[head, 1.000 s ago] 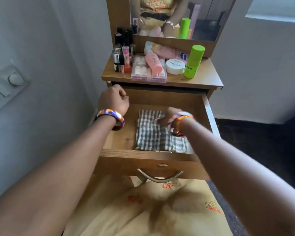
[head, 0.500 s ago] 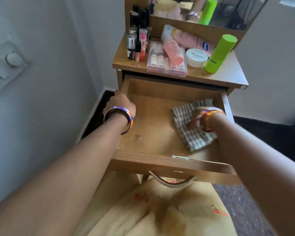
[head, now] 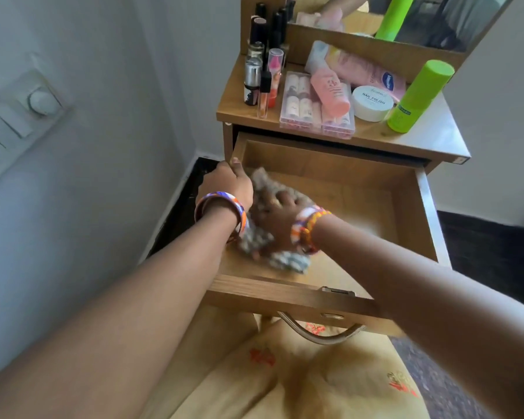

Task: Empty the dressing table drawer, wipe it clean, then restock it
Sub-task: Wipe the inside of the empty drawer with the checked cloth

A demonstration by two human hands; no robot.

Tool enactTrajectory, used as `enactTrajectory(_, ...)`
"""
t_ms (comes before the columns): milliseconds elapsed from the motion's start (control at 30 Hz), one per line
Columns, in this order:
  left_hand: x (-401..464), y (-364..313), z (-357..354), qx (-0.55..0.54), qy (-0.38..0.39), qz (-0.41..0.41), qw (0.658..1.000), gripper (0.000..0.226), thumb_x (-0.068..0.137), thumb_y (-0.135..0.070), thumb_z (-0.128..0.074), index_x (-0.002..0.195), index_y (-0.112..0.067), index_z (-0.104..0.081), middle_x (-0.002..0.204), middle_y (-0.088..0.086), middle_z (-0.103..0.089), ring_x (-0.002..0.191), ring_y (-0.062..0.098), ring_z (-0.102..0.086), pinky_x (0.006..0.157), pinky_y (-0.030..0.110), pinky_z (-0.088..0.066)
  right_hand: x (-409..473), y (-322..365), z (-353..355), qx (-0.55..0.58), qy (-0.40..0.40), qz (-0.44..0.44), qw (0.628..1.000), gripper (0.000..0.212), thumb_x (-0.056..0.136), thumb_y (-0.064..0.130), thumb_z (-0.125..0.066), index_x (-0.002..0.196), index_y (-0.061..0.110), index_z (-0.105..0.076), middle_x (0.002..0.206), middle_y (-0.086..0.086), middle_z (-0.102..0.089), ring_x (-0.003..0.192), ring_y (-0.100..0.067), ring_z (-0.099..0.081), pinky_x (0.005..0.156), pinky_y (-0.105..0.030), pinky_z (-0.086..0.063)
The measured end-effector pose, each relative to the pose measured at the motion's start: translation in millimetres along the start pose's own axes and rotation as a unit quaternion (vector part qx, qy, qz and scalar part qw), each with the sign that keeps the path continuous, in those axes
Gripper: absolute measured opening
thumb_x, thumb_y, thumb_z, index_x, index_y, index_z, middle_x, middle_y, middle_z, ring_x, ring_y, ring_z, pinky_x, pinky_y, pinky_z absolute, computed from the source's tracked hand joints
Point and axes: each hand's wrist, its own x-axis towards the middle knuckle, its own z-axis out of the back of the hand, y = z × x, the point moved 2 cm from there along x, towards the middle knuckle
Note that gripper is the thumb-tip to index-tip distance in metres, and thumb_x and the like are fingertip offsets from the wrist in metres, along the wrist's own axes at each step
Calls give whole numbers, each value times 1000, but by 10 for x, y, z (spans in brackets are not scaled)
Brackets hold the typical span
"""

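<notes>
The wooden drawer (head: 406,207) of the dressing table stands pulled out, and only a checked cloth (head: 285,261) lies inside it. My right hand (head: 276,219) presses on the cloth at the drawer's left half; the hand and cloth are blurred. My left hand (head: 229,184) grips the drawer's left wall, fingers curled over its rim. On the tabletop (head: 430,137) stand a green bottle (head: 418,95), a white nail polish jar (head: 372,102), a pink tube (head: 330,92), a clear case (head: 315,110) and several small dark bottles (head: 256,77).
A white wall with a switch panel (head: 15,122) is close on the left. A mirror (head: 406,16) rises behind the tabletop. The drawer's metal handle (head: 318,335) hangs over my yellow-clothed lap. Dark floor lies to the right.
My right hand has swept the cloth from the drawer's right side over to its left side, beside my left hand. The view has shifted closer and downward.
</notes>
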Motion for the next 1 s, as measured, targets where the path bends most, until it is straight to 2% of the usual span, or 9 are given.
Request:
enactTrajectory(133,-19,-9,-1,-2,-6,2,1000,44,102,-32,-22,123,-7,-52,124,15,-59,115,35,-55,92,38,-40,-420,133,-45,-51,46,112,991,64,92,49,-39,146,42,-5,157,-4,8,143,-37,-1,113,-54,-19)
enactTrajectory(267,9,12,-8,-18,2,2,1000,43,102,-30,-24,121,-6,-54,124,17,-59,115,37,-54,94,38,-41,74,-19,112,-12,51,-36,998,63,86,50,-49,143,29,-32,155,-6,-20,139,-24,-28,104,-36,-37)
enactTrajectory(367,25,28,-20,-19,9,8,1000,44,102,-31,-24,124,-6,-52,126,16,-58,117,35,-53,96,40,-41,135,-87,329,33,55,-48,997,48,96,17,-46,139,-2,-35,150,-15,-33,138,-28,-32,107,-32,-31)
enactTrajectory(500,63,38,-56,-19,-3,5,1000,42,101,-30,-25,122,-7,-53,124,15,-60,113,37,-55,93,40,-42,209,-8,44,-49,116,-1,992,56,80,40,-51,135,36,-41,149,2,-37,131,-20,-44,103,-37,-43)
enactTrajectory(567,66,38,-77,-21,-7,4,1000,41,101,-30,-26,123,-9,-52,123,13,-61,111,36,-57,91,39,-43,51,117,-170,-79,123,37,988,78,74,53,-48,143,37,-17,159,-8,-5,141,-33,-25,105,-53,-38)
enactTrajectory(633,56,28,-83,-6,-10,1,1000,41,101,-29,-25,125,-8,-50,124,13,-60,111,34,-57,85,37,-41,-53,155,-209,-85,135,87,983,78,87,51,-44,147,34,2,156,-10,22,145,-34,9,114,-60,-15)
enactTrajectory(767,66,21,-65,18,-12,-7,1000,42,101,-29,-24,123,-4,-50,124,18,-59,112,37,-56,83,37,-39,128,15,-74,-11,127,54,990,69,88,63,-35,145,42,-3,156,4,14,146,-20,6,117,-53,-6)
enactTrajectory(867,72,23,-61,27,-13,-10,1000,42,101,-29,-25,120,-3,-52,122,19,-59,111,39,-55,85,37,-41,109,-26,80,85,4,4,996,73,91,56,-34,148,34,7,158,3,15,146,-22,15,117,-49,7)
enactTrajectory(1000,59,27,-54,29,-16,-15,999,42,101,-28,-26,121,-2,-52,122,21,-58,111,40,-55,88,40,-42,116,-163,119,127,-79,-37,988,71,89,61,-34,148,38,-2,159,7,7,147,-19,8,118,-51,1)
